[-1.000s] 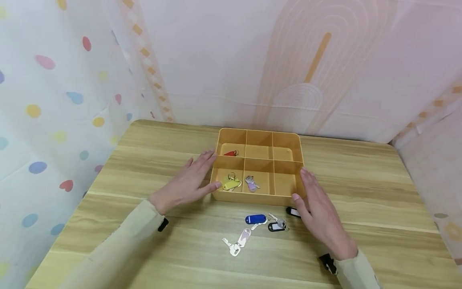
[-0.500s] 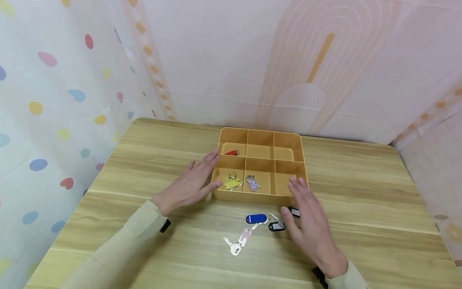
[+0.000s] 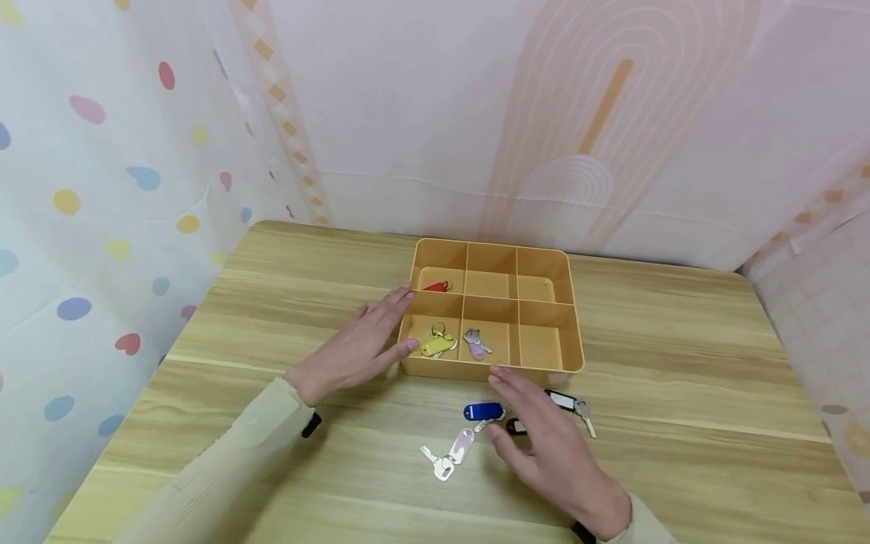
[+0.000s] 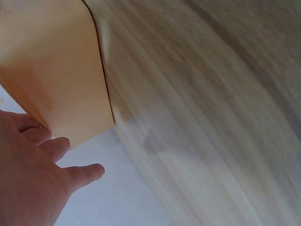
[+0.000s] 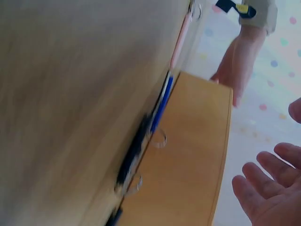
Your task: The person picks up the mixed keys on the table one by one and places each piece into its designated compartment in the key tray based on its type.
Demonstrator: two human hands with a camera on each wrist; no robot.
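1. The orange box (image 3: 503,306), split into six compartments, sits on the desk (image 3: 693,408) near its back edge, before a patterned cloth (image 3: 414,113).
2. The left hand (image 3: 356,347) rests at the box's left side, fingers extended along the rim, thumb apart from them near the front left corner.
3. The right hand (image 3: 557,446) is over the desk in front of the box, fingers extended with the thumb apart, holding nothing.
4. Inside the box, a red tag (image 3: 436,287) lies in the back left compartment, a yellow tag (image 3: 436,347) with a key in the front left, and a lilac tag (image 3: 477,350) with a key in the front middle.
5. Between the hands on the desk lie a blue tag (image 3: 483,412) and a pink tag (image 3: 461,446), each with a key.
6. One black tag (image 3: 518,428) is partly hidden by the right hand; another, the white-labelled tag (image 3: 561,400), lies beyond it with a key.
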